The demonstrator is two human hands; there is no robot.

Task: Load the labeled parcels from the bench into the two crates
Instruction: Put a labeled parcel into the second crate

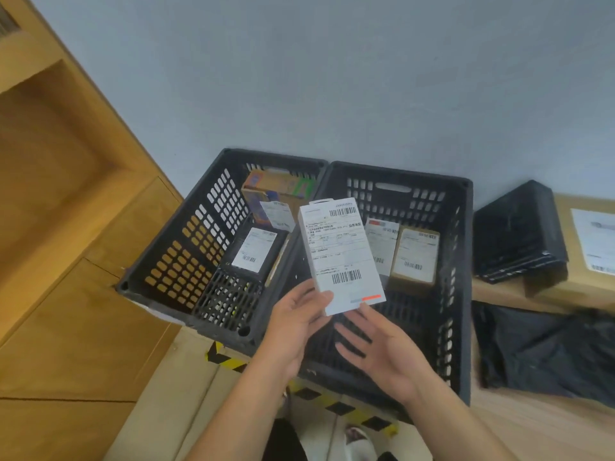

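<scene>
White card sat in the left hand [299,322]: the thumb lay across the near left edge of the box [342,254] and the other fingers went out of sight behind it, so the grip was on the lower end alone. The right hand [379,347] was spread flat, palm up, just below and to the right, its fingers [352,329] straight and holding nothing. One fingertip reached the box's lower corner, but whether it touched could not be told.

From the grip the box ran up and away, label facing the camera, its long axis leaning a little left. The far end stood over the wall shared by the two crates, and the held end hung over the right crate [409,181]. That crate lay directly under and beyond both hands. The left crate [186,247] lay off to the left of the fingers.

Beyond the fingers, a white parcel [382,241] and a brown carton [414,257] stood side by side in the right crate, with bare floor on the near side. It looked as though a short drop forward by the left hand would land the box there, long axis kept pointing away.

Right of the fingers, well apart, the counter [499,294] carried a black bag [519,231] and a labelled carton [589,247], not yet loaded.
</scene>
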